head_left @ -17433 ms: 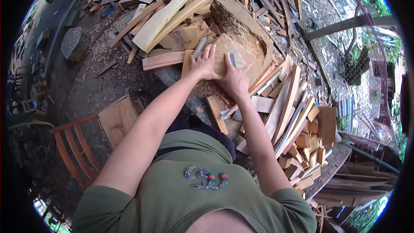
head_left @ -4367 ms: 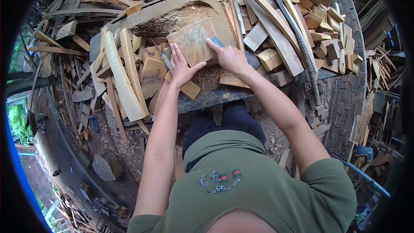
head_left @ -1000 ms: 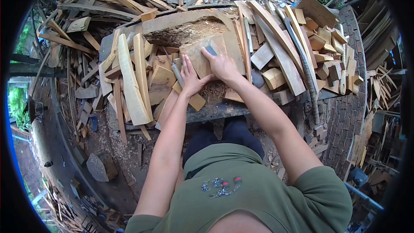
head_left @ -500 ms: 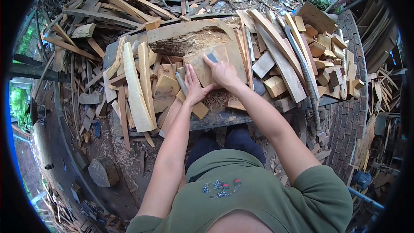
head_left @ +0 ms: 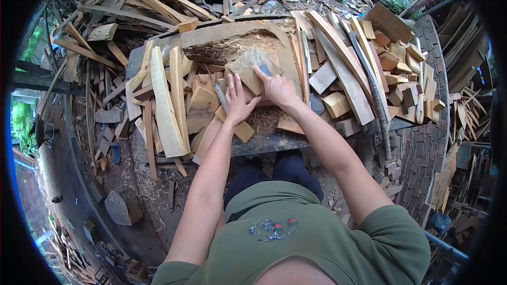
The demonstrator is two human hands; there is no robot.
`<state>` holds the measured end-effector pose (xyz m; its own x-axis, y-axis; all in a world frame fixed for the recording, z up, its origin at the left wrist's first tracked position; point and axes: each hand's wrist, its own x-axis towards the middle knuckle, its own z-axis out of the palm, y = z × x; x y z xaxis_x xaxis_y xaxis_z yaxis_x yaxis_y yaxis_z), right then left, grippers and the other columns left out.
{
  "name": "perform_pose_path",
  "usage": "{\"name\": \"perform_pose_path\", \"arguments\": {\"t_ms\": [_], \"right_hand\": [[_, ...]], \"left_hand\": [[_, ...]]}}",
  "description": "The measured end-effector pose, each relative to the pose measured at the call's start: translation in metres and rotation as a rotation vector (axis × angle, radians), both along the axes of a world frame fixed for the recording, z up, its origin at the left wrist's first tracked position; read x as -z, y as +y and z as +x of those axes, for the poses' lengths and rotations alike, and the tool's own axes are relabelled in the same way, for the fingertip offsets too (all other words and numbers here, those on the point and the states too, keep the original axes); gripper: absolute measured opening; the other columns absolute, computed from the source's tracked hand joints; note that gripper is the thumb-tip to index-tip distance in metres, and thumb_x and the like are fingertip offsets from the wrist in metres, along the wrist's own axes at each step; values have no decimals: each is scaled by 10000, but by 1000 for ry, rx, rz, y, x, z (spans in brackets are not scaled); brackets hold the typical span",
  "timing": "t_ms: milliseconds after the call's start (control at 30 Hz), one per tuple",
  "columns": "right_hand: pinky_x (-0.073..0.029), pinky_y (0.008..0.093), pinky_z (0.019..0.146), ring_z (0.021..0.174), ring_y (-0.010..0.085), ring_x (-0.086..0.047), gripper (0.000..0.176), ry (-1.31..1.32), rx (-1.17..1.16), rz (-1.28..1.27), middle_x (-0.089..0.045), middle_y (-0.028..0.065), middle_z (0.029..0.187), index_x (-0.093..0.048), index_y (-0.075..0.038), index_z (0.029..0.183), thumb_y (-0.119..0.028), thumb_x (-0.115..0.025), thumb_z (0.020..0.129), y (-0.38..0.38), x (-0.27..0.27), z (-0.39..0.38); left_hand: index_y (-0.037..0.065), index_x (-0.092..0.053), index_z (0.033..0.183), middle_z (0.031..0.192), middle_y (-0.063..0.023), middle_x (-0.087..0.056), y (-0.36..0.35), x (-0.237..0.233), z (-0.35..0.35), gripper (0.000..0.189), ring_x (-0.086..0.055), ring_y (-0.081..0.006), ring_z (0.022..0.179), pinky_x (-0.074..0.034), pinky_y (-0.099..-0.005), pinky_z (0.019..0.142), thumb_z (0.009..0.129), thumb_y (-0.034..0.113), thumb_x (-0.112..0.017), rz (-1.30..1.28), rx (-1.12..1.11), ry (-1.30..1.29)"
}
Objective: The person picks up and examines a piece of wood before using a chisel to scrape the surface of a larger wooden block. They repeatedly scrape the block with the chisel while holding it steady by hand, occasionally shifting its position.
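A rough, squarish wooden block [head_left: 247,63] lies turned cornerwise over a larger hollowed slab [head_left: 206,38]. My left hand [head_left: 240,103] steadies its near left edge, fingers stretched along the wood and thumb reaching across the near side. My right hand [head_left: 280,91] is closed, its index finger extended onto a small dark grey flat piece [head_left: 265,69] against the block's face. What kind of piece this is I cannot tell. Just left of my left hand rests a slim tool with a grey handle [head_left: 219,96] and a thin pointed end.
The workbench [head_left: 248,146] carries long pale boards [head_left: 165,108] on the left and planks [head_left: 343,79] on the right. A dark curved bar [head_left: 372,89] leans among them. Small offcuts [head_left: 396,58] are heaped far right. Scrap wood [head_left: 163,2] piles up behind the bench.
The wooden block has turned so a corner now points away from me and its face shows differently. Both hands stay on it, the right shifted slightly.
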<state>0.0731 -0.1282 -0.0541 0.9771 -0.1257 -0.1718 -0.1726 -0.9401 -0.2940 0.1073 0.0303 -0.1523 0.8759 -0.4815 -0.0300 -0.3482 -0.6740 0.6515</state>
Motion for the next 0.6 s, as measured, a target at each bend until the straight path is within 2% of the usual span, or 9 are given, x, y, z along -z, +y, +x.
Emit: {"name": "perform_pose_path", "arguments": {"t_ms": [100, 167, 233, 267, 300, 367, 500, 567, 600], "right_hand": [[-538, 501, 675, 770, 404, -671, 577, 11, -6, 5, -664, 240, 831, -376, -306, 1435, -147, -464, 888, 3, -1, -16], [-543, 494, 661, 759, 385, -678, 579, -1, -10, -4, -670, 221, 825, -395, -305, 1426, -121, -448, 880, 3, 0, -27], [-520, 529, 670, 769, 435, -656, 571, 31, -7, 60, -639, 279, 792, -349, -328, 1445, -175, -468, 909, 3, -1, -34], [-513, 538, 679, 765, 451, -649, 550, 44, 3, 85, -637, 290, 796, -350, -341, 1442, -188, -454, 925, 1, 0, -34], [-513, 538, 679, 765, 451, -649, 550, 52, -11, 81, -637, 290, 796, -350, -341, 1442, -188, -454, 925, -1, 3, -35], [-502, 550, 684, 759, 465, -640, 532, 39, -5, 109, -639, 294, 810, -338, -298, 1452, -206, -444, 939, -3, 6, -33], [-489, 565, 684, 756, 472, -634, 513, 72, 29, 110, -640, 295, 821, -325, -240, 1459, -244, -433, 958, -3, 5, -32], [-511, 550, 621, 678, 436, -650, 531, 23, 83, 65, -639, 264, 731, -339, -96, 1444, -230, -448, 942, -1, 1, -33], [-511, 550, 621, 678, 436, -650, 531, 30, 78, 64, -639, 264, 731, -339, -96, 1444, -230, -448, 942, -1, 5, -33]], "left_hand": [[132, 75, 1516, 1578, -159, 75, -1, -9, -1, 1221, -62, -380, 1441, -98, -490, 1160, 708, 588, -719, -53, -36, 83], [144, 86, 1515, 1581, -153, 77, -4, -23, -2, 1338, -58, -373, 1445, -75, -576, 1137, 606, 690, -731, 84, -82, 190], [153, 94, 1514, 1580, -158, 82, -9, -26, 5, 1386, -53, -381, 1445, -76, -618, 1116, 559, 708, -744, 128, -141, 160], [163, 102, 1513, 1579, -164, 88, -12, -27, 6, 1435, -48, -390, 1445, -77, -659, 1095, 512, 727, -757, 179, -189, 135], [163, 102, 1513, 1579, -164, 88, -14, -32, 11, 1435, -48, -390, 1445, -77, -659, 1095, 512, 727, -757, 175, -202, 144], [167, 120, 1510, 1571, -185, 114, -17, -42, 27, 1482, -36, -405, 1444, -77, -700, 1067, 468, 736, -767, 311, -62, 129], [168, 129, 1508, 1560, -209, 139, -13, -36, 34, 1537, 5, -399, 1449, -66, -722, 1053, 407, 774, -756, 290, -11, 108], [154, 108, 1512, 1560, -206, 139, -14, -32, 35, 1546, 28, -398, 1449, -51, -729, 1048, 391, 786, -749, 275, -25, 111], [144, 93, 1514, 1560, -206, 141, -16, -33, 36, 1539, 35, -397, 1449, -46, -733, 1046, 395, 781, -752, 266, -36, 96]]}}
